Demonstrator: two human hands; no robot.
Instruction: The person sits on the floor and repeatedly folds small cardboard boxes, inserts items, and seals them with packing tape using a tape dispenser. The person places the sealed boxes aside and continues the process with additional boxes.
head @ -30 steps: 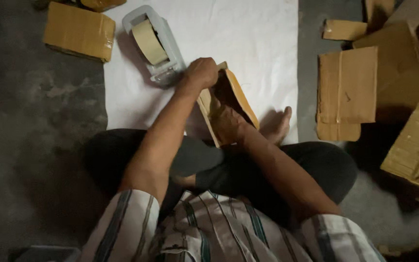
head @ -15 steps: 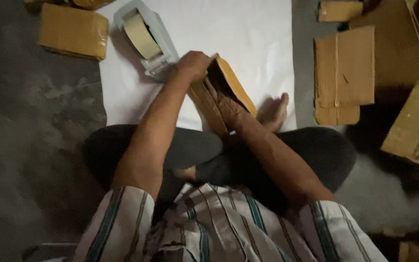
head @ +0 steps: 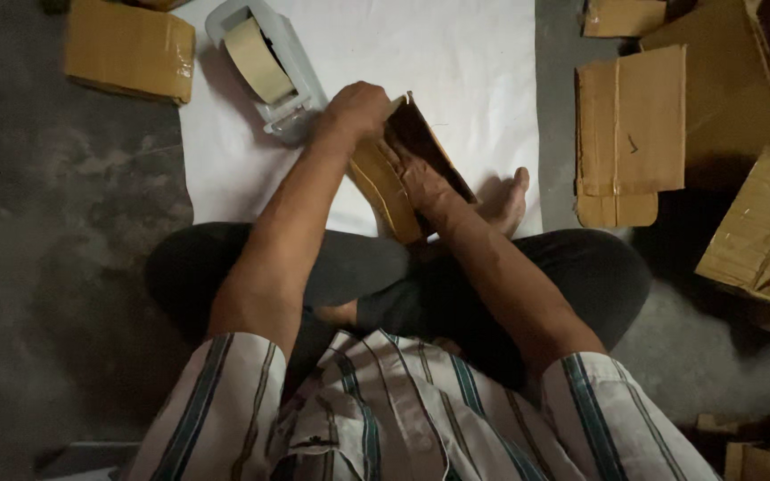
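I sit cross-legged on the floor and hold a small brown cardboard box [head: 385,191] over my lap, standing on its edge. My left hand [head: 356,110] grips its far top corner. My right hand [head: 421,183] presses flat against the box's dark open side, fingers partly inside. A grey tape dispenser [head: 271,67] with a tan roll sits on the white sheet [head: 456,62] just beyond my left hand.
A taped brown parcel [head: 129,49] lies at the far left on the grey floor. Flattened cardboard pieces [head: 630,134] and more boxes [head: 764,227] lie to the right. My bare foot [head: 508,200] rests on the sheet's near edge.
The view has shifted slightly. My hands have stayed on the box, which has tilted a little more upright; my left hand sits closer to the dispenser.
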